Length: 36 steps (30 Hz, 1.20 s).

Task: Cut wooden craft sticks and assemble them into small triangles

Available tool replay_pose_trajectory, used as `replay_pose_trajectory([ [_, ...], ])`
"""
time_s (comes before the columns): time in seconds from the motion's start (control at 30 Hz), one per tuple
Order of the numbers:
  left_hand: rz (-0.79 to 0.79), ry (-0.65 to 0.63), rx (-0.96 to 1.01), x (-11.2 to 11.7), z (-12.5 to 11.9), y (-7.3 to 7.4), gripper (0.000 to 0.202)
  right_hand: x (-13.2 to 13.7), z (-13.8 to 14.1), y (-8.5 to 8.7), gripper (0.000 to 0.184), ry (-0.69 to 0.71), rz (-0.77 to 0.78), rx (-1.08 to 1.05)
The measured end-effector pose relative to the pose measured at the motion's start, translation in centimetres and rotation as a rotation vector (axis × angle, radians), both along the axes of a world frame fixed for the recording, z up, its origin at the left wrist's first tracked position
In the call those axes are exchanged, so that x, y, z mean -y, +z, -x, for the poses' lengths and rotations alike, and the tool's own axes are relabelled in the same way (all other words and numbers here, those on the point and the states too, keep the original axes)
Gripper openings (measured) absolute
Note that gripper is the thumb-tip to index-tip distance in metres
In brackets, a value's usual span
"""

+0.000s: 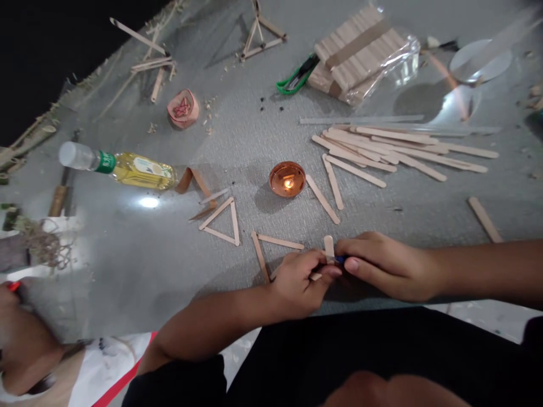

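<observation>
My left hand (pixel 303 285) pinches a wooden craft stick (pixel 329 246), its rounded end standing up above the fingers. Close against it, my right hand (pixel 388 265) is closed round a small blue tool (pixel 340 259), mostly hidden by the fingers, so its kind is unclear. Beside my left hand lie craft sticks set at an angle (pixel 280 242), partly covered by the hand. A craft-stick triangle (pixel 235 220) rests farther left. Beyond my hands, a small copper-coloured cup (pixel 287 189) holds a burning flame, with loose sticks (pixel 323 199) to its right.
Several craft sticks (pixel 382 148) lie piled at right, below wrapped stick bundles (pixel 360 48) and a green cutter (pixel 292 85). A bottle of yellow liquid (pixel 139 169) lies at left. Stick frames (pixel 265 48) stand at the back. Another person's arm (pixel 27 333) shows lower left.
</observation>
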State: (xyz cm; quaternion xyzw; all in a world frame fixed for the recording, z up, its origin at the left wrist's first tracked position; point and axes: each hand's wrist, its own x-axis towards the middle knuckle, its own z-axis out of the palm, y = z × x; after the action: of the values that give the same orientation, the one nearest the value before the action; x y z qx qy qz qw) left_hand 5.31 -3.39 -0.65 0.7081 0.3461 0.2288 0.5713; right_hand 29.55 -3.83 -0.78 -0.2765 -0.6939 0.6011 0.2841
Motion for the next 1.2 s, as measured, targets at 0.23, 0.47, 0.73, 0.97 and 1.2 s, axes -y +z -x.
replay_pose_trajectory([
  [0.23,-0.066,0.060,0.029,-0.1,-0.2,0.6,0.020,-0.1,0.2,0.0,0.017,-0.062,-0.075,0.074],
  [0.47,-0.045,0.090,0.040,0.0,-0.3,0.9,0.009,0.1,0.1,-0.1,0.017,-0.123,-0.056,0.065],
  [0.73,-0.084,0.092,0.022,-0.5,-0.2,2.0,0.004,-0.1,0.0,0.2,0.014,-0.108,-0.067,0.053],
  [0.97,-0.023,0.109,0.100,-0.2,-0.3,1.9,0.011,0.1,-0.2,0.1,0.014,-0.078,-0.042,0.043],
  [1.2,0.010,0.110,0.138,-0.1,-0.4,1.6,0.007,0.0,-0.3,0.1,0.018,-0.067,-0.034,0.041],
])
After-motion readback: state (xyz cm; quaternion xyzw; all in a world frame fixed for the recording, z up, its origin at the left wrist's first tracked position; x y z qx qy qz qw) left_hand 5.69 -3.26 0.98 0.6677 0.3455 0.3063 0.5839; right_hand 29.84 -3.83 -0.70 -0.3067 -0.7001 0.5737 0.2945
